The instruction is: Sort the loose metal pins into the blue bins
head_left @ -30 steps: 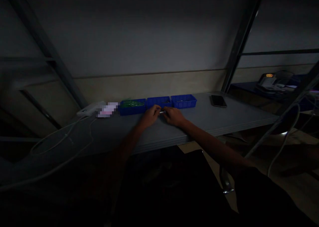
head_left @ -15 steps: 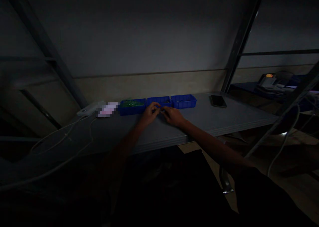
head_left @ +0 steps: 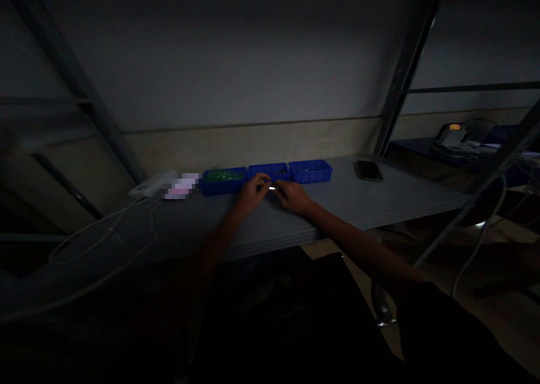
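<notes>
The scene is very dark. My left hand (head_left: 252,192) and my right hand (head_left: 294,196) meet on the grey table (head_left: 379,198) just in front of the middle blue bin (head_left: 270,171). Both hands have their fingers pinched together around a small bright metal piece (head_left: 272,188) held between them. A blue bin with green contents (head_left: 223,180) stands to the left of the middle one. Another blue bin (head_left: 310,170) stands to the right.
A dark phone (head_left: 369,170) lies flat on the table right of the bins. A white adapter (head_left: 148,185) with a cable (head_left: 101,232) lies at the left. Slanted metal frame bars stand at both sides. Another cluttered bench (head_left: 464,142) sits far right.
The hands have stayed in front of the middle bin, with only small finger movements; the bright piece between the fingertips shows a little more clearly now.
</notes>
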Motion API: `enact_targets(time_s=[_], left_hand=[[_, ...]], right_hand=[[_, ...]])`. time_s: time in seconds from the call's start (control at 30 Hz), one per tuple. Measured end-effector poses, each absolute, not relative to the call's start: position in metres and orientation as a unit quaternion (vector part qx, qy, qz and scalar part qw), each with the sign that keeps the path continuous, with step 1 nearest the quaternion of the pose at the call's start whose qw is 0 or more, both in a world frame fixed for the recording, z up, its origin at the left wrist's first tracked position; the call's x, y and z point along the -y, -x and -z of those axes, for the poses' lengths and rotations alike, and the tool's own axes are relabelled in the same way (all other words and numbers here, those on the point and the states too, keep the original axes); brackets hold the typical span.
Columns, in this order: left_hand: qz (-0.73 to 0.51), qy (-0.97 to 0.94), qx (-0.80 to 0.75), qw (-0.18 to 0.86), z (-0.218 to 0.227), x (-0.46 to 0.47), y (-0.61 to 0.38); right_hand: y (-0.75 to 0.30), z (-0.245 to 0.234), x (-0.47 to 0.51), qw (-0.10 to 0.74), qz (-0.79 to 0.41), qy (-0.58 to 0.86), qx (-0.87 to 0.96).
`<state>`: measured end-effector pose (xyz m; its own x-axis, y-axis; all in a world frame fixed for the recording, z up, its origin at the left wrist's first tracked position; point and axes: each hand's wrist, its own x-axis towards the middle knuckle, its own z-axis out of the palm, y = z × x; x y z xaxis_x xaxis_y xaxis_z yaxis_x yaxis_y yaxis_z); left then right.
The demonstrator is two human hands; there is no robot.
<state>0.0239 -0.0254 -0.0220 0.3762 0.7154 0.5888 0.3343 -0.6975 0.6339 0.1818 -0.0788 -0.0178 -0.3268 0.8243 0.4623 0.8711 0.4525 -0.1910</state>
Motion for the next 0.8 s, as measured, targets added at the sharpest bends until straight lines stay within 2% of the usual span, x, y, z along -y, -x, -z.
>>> enact_targets(time_s=[0.13, 0.23, 0.8], left_hand=[[-0.426, -0.828, -0.346, 0.116, 0.0195, 0.0288, -0.0222], [-0.405, -0.843, -0.344, 0.081, 0.0196, 0.0293, -0.022], [-0.375, -0.851, -0.363, 0.055, 0.0176, 0.0299, -0.0227]], right_hand=[[-0.1818, 0.0153, 0.0798, 0.25, 0.058, 0.554, 0.792], [-0.1821, 0.0151, 0.0788, 0.253, 0.064, 0.555, 0.789], [-0.1836, 0.0171, 0.0778, 0.28, 0.059, 0.542, 0.79]])
